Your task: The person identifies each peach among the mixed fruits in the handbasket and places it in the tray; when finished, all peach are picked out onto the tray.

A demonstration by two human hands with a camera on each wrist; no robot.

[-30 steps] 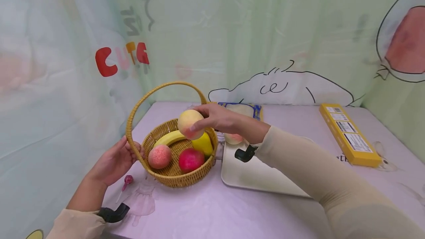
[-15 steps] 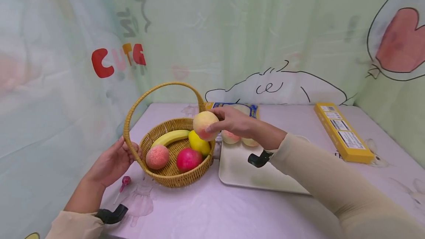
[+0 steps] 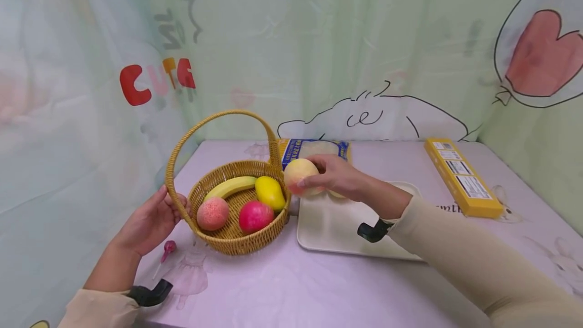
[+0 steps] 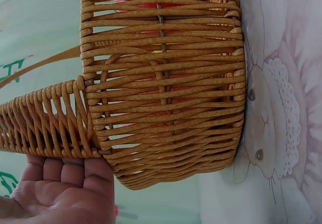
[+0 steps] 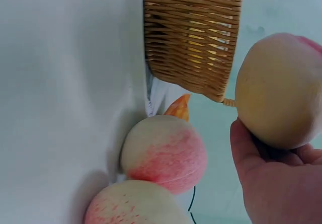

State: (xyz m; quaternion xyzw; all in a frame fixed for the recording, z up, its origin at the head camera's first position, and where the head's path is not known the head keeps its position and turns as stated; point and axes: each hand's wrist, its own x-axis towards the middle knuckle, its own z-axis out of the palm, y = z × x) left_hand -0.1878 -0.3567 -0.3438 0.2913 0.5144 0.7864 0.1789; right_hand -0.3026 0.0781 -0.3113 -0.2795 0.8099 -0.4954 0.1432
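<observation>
My right hand [image 3: 339, 178] grips a pale yellow peach [image 3: 300, 176] with a pink blush, at the basket's right side and over the tray's back left. In the right wrist view, that peach [image 5: 282, 90] is held up clear of two other peaches lying on the tray, a near one [image 5: 133, 204] and a far one [image 5: 166, 153]. My left hand [image 3: 152, 221] holds the wicker basket [image 3: 237, 244] at the left foot of its handle, fingers passing behind the weave. Inside lie a banana [image 3: 231, 186], a yellow mango [image 3: 270, 193], a pink-red fruit [image 3: 256, 216] and a rough pink peach [image 3: 213, 214].
A cream tray [image 3: 346, 239] lies right of the basket. Behind it is a blue and yellow pasta bag [image 3: 291, 152]. A long yellow box [image 3: 464, 181] lies at the right. Beside my left wrist is a pink lollipop [image 3: 169, 247]. Printed curtains stand behind the table.
My right hand has carried the peach rightward and slightly down, from over the basket to above the tray. The left hand stays at the handle; the whole view has shifted a little.
</observation>
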